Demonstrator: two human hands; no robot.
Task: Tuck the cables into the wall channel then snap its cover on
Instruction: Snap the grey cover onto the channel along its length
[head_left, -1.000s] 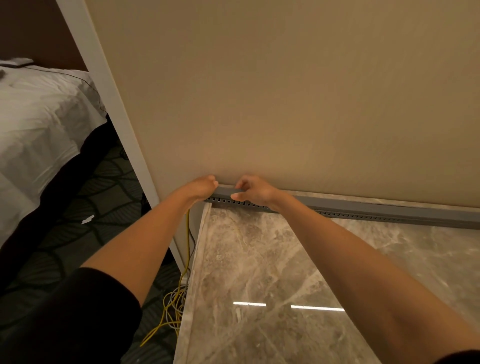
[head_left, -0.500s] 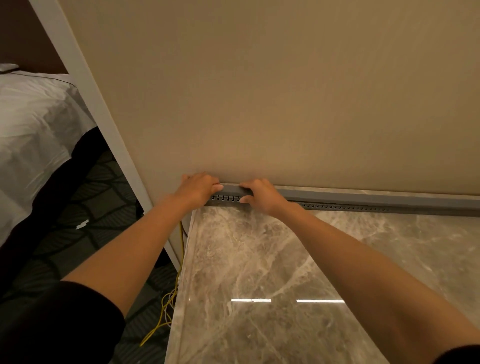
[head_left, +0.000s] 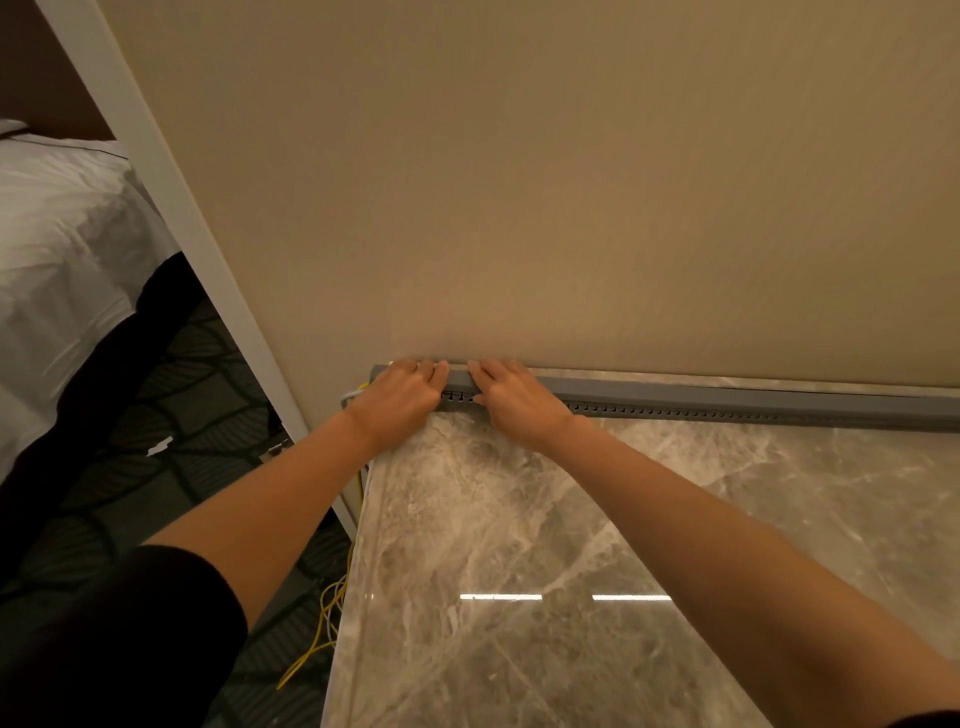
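Note:
A long grey slotted cable channel (head_left: 727, 402) runs along the foot of the beige wall, on top of a marble counter (head_left: 519, 571). Its grey cover lies on top along its length. My left hand (head_left: 402, 397) rests palm down on the channel's left end, fingers flat over the cover. My right hand (head_left: 511, 397) presses flat on the cover just to the right, a small gap between the two hands. Yellow cables (head_left: 324, 631) and a pale cable come out at the channel's left end and hang down beside the counter to the floor.
A white door frame (head_left: 171, 208) slants down the left of the wall. A bed with white sheets (head_left: 57, 270) stands at far left over dark patterned carpet (head_left: 156, 415). A small white scrap (head_left: 159, 445) lies on the carpet.
Both hands slid left along the cover and flattened onto it. My left hand went from a fist at the end to an open palm on top of it.

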